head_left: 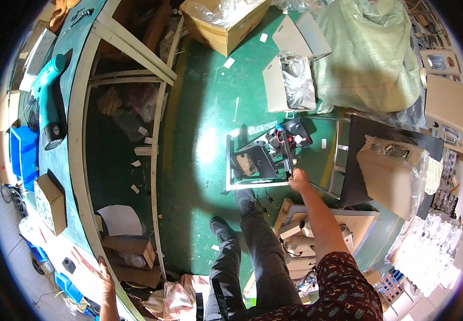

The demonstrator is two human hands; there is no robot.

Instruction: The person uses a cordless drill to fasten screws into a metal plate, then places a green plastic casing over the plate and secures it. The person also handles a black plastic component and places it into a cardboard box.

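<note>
Black metal frame (258, 163) edge within right hand (297, 181) fingers

The right hand (297, 180) reaches down to a black and grey metal assembly (261, 160) on the green floor (205, 107), fingers closed on its upright edge. The left hand (103, 278) rests spread on the edge of a workbench (79, 160), where a teal power drill (49, 99) lies. 2 dark shoes (234, 214) stand just beside the assembly. A large green sack (370, 53) sits beyond it.
</note>
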